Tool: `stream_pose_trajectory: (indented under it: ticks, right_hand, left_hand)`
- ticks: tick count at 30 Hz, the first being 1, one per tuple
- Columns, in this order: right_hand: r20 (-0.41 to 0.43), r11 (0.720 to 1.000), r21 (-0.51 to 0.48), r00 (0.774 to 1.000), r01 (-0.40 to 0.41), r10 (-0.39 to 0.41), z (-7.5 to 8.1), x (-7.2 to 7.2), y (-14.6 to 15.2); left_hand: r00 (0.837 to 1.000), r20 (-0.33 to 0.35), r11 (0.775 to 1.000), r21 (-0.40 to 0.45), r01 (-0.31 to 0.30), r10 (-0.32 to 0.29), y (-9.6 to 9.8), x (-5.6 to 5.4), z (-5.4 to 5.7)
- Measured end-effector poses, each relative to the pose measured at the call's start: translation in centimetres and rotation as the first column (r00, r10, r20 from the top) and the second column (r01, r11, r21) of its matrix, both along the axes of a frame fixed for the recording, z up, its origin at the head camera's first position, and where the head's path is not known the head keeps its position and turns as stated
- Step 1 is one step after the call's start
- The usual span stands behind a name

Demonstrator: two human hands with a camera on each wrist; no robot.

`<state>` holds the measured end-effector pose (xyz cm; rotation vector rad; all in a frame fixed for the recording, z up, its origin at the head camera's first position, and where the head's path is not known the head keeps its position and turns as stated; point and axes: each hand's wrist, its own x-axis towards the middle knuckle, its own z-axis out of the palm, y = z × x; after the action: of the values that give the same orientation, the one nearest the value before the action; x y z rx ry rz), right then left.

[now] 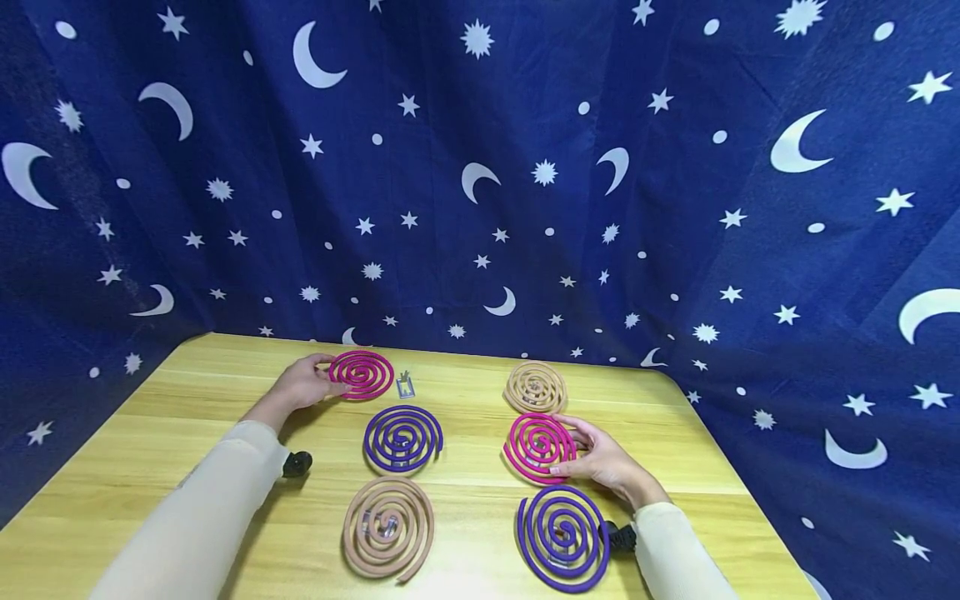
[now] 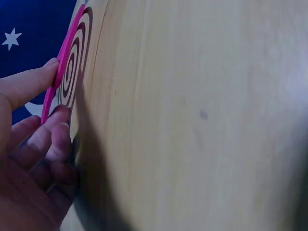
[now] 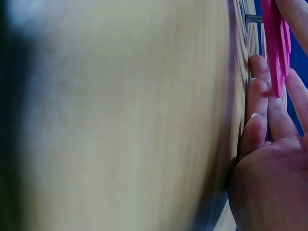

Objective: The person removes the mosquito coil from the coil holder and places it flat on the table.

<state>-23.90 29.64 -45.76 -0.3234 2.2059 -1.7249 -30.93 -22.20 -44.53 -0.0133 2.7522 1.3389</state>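
Observation:
At the far left of the table, my left hand (image 1: 302,385) pinches a magenta spiral mosquito coil (image 1: 362,373) by its left edge. In the left wrist view the coil (image 2: 61,70) is held between thumb and fingers, its shadow on the wood beside it. A small metal coil stand (image 1: 406,387) lies just right of that coil. My right hand (image 1: 606,458) grips a pink mosquito coil (image 1: 540,445) by its right side, thumb and fingers at the rim. The right wrist view has this coil (image 3: 275,48) edge-on above the table, a metal prong (image 3: 253,19) beside it.
A purple coil (image 1: 402,439) and a tan coil (image 1: 387,526) lie nearer on the left. On the right, a tan coil (image 1: 535,387) is behind the pink one and a purple coil (image 1: 564,533) in front. A star-patterned blue curtain (image 1: 480,208) hangs behind the table.

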Motion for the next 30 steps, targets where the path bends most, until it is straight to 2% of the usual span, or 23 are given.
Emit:
stream_pose_trajectory:
  ticks: [5, 11, 18, 24, 27, 30]
  right_hand:
    - [0.000, 1.000, -0.009, 1.000, -0.011, 0.011, -0.2, 0.0, 0.0]
    - [-0.002, 1.000, -0.013, 1.000, -0.016, 0.016, -0.3, -0.1, 0.0]
    - [-0.014, 1.000, -0.010, 1.000, -0.018, 0.018, -0.3, -0.1, 0.1]
    - [-0.008, 1.000, -0.019, 1.000, -0.025, 0.025, -0.3, -0.2, 0.1]
    - [-0.003, 0.999, -0.025, 1.000, -0.023, 0.023, -0.3, -0.2, 0.2]
    - [-0.002, 1.000, -0.017, 1.000, -0.012, 0.012, -0.3, -0.2, 0.1]
  left_hand:
    - [0.999, -0.019, 0.993, -0.107, 0.047, -0.049, 0.0, 0.7, 0.8]
    - [0.997, -0.024, 0.987, -0.149, 0.066, -0.070, -0.1, 1.2, 1.2]
    - [0.999, -0.005, 0.994, -0.099, 0.042, -0.043, -0.2, 0.9, 0.9]
    - [0.998, -0.062, 1.000, -0.028, 0.003, -0.004, -0.2, 0.4, 0.2]
    - [0.996, -0.094, 1.000, 0.013, 0.007, -0.005, -0.1, 0.2, -0.1]
    - [0.994, -0.107, 1.000, 0.010, 0.012, -0.011, 0.1, 0.3, -0.5]
